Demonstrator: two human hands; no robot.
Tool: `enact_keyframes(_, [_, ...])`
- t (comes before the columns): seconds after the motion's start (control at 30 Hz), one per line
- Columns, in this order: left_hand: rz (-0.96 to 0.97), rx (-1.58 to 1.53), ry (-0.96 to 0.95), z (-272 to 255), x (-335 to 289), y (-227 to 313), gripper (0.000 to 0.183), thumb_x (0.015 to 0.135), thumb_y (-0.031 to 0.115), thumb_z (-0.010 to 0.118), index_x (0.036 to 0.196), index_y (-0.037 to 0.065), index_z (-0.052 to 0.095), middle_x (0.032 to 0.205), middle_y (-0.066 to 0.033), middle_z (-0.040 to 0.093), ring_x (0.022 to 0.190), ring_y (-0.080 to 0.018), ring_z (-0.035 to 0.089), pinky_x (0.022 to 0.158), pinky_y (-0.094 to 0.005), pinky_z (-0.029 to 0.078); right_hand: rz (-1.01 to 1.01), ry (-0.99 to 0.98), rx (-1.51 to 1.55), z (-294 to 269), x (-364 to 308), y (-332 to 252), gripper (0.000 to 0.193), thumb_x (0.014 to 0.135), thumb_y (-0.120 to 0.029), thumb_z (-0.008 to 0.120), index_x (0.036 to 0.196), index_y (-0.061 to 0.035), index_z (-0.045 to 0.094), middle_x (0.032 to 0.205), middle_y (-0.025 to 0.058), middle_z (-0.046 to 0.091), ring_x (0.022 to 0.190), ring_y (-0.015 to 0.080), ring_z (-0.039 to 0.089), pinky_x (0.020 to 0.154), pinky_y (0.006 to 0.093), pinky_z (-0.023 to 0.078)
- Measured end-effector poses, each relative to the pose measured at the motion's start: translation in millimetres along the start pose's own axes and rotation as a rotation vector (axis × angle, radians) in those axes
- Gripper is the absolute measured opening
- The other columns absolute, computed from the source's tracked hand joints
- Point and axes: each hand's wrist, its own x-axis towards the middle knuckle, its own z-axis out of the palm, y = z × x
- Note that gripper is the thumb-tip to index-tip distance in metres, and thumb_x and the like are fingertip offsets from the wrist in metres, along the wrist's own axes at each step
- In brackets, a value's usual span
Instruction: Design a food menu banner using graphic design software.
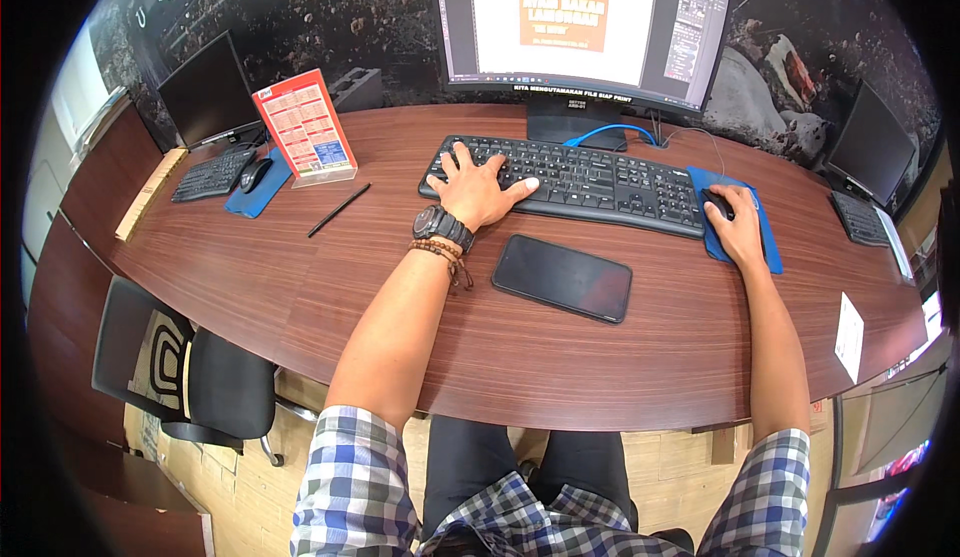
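My left hand (474, 189) rests on the left end of a black keyboard (622, 202), its fingers spread over the keys and the thumb stretched toward the lower row. A dark watch and beaded bracelets are on that wrist. Under the curved fingers of my right hand (738, 223) is a black mouse (716, 203), partly covered, on a blue mouse pad (771, 247). Beyond the keyboard stands a lit monitor (570, 42), showing an orange design on a white page. A dark smartphone (562, 277) lies screen up between my forearms.
Left on the brown desk (560, 377) are a black pen (339, 209) and a red-and-white card in a clear stand (305, 127). Other monitors (208, 89) (873, 144) stand at both ends. An office chair (225, 382) sits at lower left; a white card (849, 337) lies right.
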Motion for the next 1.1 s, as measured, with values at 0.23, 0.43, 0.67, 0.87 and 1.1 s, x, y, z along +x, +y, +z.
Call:
enact_keyframes(0.23, [-0.038,-0.062,0.144,-4.5,-2.1,-27.0,0.101,0.076,0.069,0.070,0.148,0.005,0.041,0.146,-0.0350,0.033,0.140,-0.0499,0.026,0.110,-0.0633,0.026,-0.033,0.007,-0.013,1.8,1.2,7.4,0.033,0.085,-0.018,0.070,0.115,-0.0031,0.067,0.115,0.0164,0.061,0.112,0.0337,0.059,0.099,0.0392,0.045])
enact_keyframes(0.43, [-0.124,-0.104,0.046,-5.0,-1.7,-38.1,0.112,0.072,0.071,0.072,0.151,0.004,0.031,0.138,-0.0323,0.042,0.129,-0.0476,0.043,0.104,-0.0519,0.042,-0.021,-0.006,0.008,0.6,1.4,2.4,0.034,0.085,-0.018,0.069,0.115,-0.0030,0.067,0.116,0.0168,0.061,0.113,0.0335,0.059,0.100,0.0391,0.045])
enact_keyframes(0.67, [-0.105,-0.094,0.050,-4.3,-4.5,-37.7,0.110,0.075,0.070,0.071,0.151,0.001,0.031,0.139,-0.0339,0.042,0.130,-0.0482,0.043,0.105,-0.0522,0.042,-0.010,-0.014,0.006,-0.1,0.9,1.8,0.034,0.085,-0.019,0.070,0.116,-0.0030,0.068,0.117,0.0169,0.061,0.113,0.0340,0.059,0.099,0.0397,0.045])
enact_keyframes(0.87, [-0.099,-0.074,0.051,-6.0,-6.4,-36.6,0.110,0.077,0.069,0.070,0.151,-0.001,0.031,0.140,-0.0353,0.042,0.131,-0.0494,0.043,0.106,-0.0509,0.042,-0.009,-0.012,0.008,1.0,1.6,3.3,0.034,0.085,-0.019,0.069,0.115,-0.0028,0.068,0.117,0.0161,0.061,0.113,0.0340,0.058,0.099,0.0399,0.045])
enact_keyframes(1.1, [-0.099,-0.063,0.049,-4.6,-6.3,-37.4,0.110,0.077,0.070,0.069,0.151,-0.001,0.031,0.140,-0.0350,0.043,0.131,-0.0494,0.043,0.106,-0.0505,0.042,-0.013,-0.007,-0.031,1.0,2.7,1.2,0.033,0.084,-0.017,0.068,0.113,-0.0032,0.068,0.115,0.0149,0.061,0.113,0.0328,0.058,0.099,0.0396,0.045])
